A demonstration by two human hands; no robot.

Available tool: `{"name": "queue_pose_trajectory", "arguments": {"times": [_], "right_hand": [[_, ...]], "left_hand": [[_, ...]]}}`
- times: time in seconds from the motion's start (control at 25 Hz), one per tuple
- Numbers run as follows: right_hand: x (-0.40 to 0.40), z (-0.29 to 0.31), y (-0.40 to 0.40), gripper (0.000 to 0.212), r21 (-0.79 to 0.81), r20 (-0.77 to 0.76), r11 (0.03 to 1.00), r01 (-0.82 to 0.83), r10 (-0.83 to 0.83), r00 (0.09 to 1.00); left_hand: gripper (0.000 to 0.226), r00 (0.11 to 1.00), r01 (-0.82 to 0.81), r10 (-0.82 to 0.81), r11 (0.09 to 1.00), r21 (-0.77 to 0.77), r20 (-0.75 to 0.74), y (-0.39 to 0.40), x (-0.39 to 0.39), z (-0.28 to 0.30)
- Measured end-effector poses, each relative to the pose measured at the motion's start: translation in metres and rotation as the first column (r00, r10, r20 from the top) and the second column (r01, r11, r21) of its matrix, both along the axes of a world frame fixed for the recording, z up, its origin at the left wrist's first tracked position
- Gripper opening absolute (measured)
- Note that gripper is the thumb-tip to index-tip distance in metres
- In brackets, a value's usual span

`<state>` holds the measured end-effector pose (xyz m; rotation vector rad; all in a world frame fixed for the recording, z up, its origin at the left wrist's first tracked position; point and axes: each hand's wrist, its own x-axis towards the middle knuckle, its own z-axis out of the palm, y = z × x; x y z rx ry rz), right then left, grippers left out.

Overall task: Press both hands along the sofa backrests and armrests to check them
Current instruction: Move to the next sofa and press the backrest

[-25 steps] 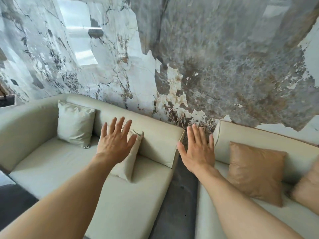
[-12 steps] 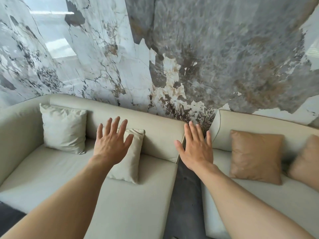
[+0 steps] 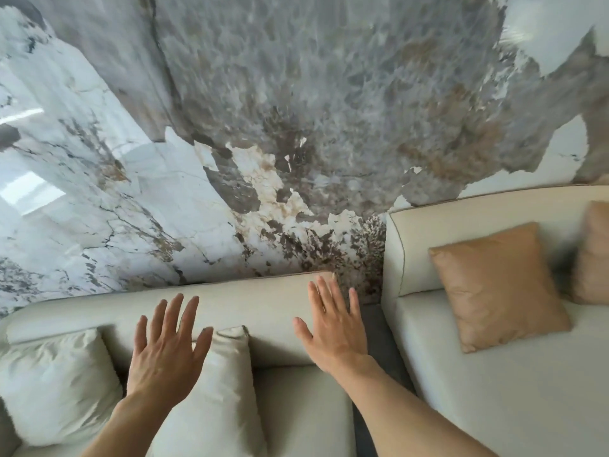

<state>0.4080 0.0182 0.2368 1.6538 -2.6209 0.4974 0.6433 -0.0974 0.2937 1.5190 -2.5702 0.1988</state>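
A cream sofa fills the lower left; its long backrest point(image 3: 250, 301) runs along the marble wall. My left hand point(image 3: 166, 354) is spread flat in front of the backrest, fingers apart, partly over a cream cushion point(image 3: 214, 390). Fingers apart, my right hand point(image 3: 336, 328) reaches the backrest's right end, its fingertips at the top edge. Whether either palm touches the upholstery I cannot tell. A second cream sofa stands to the right, its backrest point(image 3: 478, 219) higher in the view.
Another cream cushion point(image 3: 56, 384) lies at the left sofa's far left. Two tan cushions point(image 3: 497, 285) lean on the right sofa. A narrow dark floor gap point(image 3: 372, 328) separates the sofas. The grey-white marble wall point(image 3: 296, 127) rises right behind both backrests.
The view has closed in on the left sofa's backrest. Both hands have moved forward and up to it; the right hand shifted from over the gap onto the backrest's right end.
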Motion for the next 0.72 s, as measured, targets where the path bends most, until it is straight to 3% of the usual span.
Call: {"name": "queue_pose_trajectory", "arguments": {"times": [0.2, 0.44, 0.72], "right_hand": [[-0.006, -0.039, -0.053, 0.077, 0.033, 0.032, 0.998, 0.044, -0.045, 0.998], [0.016, -0.130, -0.121, 0.076, 0.115, -0.013, 0.979, 0.169, -0.169, 0.986], [0.007, -0.230, -0.200, 0.076, 0.162, -0.150, 0.958, 0.238, -0.214, 0.965]], "left_hand": [[0.101, 0.995, 0.096, -0.097, 0.994, 0.054, 0.014, -0.074, -0.026, -0.028], [0.095, 0.965, 0.253, -0.257, 0.965, 0.077, 0.051, -0.188, -0.021, -0.130], [0.073, 0.964, 0.262, -0.264, 0.960, 0.097, 0.015, -0.276, -0.019, -0.263]]}}
